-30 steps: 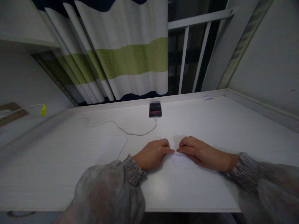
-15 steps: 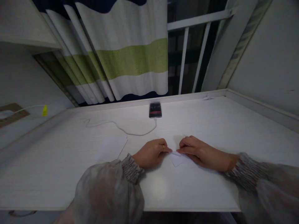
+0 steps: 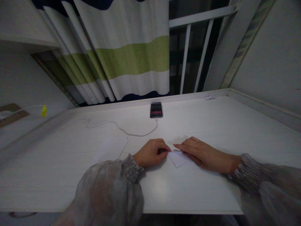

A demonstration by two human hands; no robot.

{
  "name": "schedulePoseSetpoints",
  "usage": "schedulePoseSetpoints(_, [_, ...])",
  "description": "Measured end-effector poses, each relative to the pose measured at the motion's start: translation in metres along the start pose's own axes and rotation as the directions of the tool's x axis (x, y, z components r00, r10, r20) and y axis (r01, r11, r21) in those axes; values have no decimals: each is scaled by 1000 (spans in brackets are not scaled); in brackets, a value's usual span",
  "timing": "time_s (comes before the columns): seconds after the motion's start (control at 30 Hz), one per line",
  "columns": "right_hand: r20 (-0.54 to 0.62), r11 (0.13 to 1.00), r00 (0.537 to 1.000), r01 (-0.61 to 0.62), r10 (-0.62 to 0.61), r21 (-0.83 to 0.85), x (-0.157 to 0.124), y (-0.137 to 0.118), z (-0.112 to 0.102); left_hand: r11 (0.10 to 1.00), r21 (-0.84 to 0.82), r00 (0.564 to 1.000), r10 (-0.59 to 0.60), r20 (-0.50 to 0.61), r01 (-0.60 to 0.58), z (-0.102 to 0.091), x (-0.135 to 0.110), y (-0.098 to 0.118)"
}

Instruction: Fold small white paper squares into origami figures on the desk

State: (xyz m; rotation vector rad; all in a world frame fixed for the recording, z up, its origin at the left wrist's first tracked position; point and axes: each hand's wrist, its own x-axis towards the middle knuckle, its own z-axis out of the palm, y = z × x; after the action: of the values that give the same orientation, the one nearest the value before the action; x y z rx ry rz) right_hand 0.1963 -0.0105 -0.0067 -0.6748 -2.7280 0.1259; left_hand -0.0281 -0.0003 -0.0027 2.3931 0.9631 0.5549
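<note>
A small folded piece of white paper (image 3: 177,159) lies on the white desk between my two hands, its lower point facing me. My left hand (image 3: 154,152), with a ring on one finger, pinches the paper's upper left corner between thumb and fingertip. From the other side, my right hand (image 3: 198,153) rests over the paper's right part with its fingers stretched out and lying flat, hiding that end. The paper's top edge runs nearly straight between the hands.
Left of my hands lies a larger white sheet (image 3: 111,147). A pixelated dark device (image 3: 156,110) stands at the back, with a white cable (image 3: 138,135) running left from it. A small folded paper piece (image 3: 210,97) sits near the back right edge. Behind hangs a curtain (image 3: 134,59).
My right hand's fingers have gone from a pinch at the paper's top edge to lying stretched out. My left fingertips have shifted slightly left. The paper's upper fold looks flatter.
</note>
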Motion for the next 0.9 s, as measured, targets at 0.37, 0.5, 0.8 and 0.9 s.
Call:
schedulePoseSetpoints(0.37, [35, 997, 999, 36, -33, -72, 3, -3, -1, 991, 124, 997, 32, 73, -41, -6, 4, 3])
schedulePoseSetpoints(0.5, [37, 995, 998, 46, -43, -84, 3, -3, -1, 986, 147, 995, 69, 70, -79, -5, 5, 2])
schedulePoseSetpoints(0.8, [24, 997, 999, 45, -44, -70, 4, -4, -3, 974, 197, 991, 92, 98, -110, -6, 7, 4])
schedulePoseSetpoints(0.9, [17, 995, 998, 57, -56, -76, 3, -3, -2, 957, 236, 981, 140, 137, -169, -8, 8, 3])
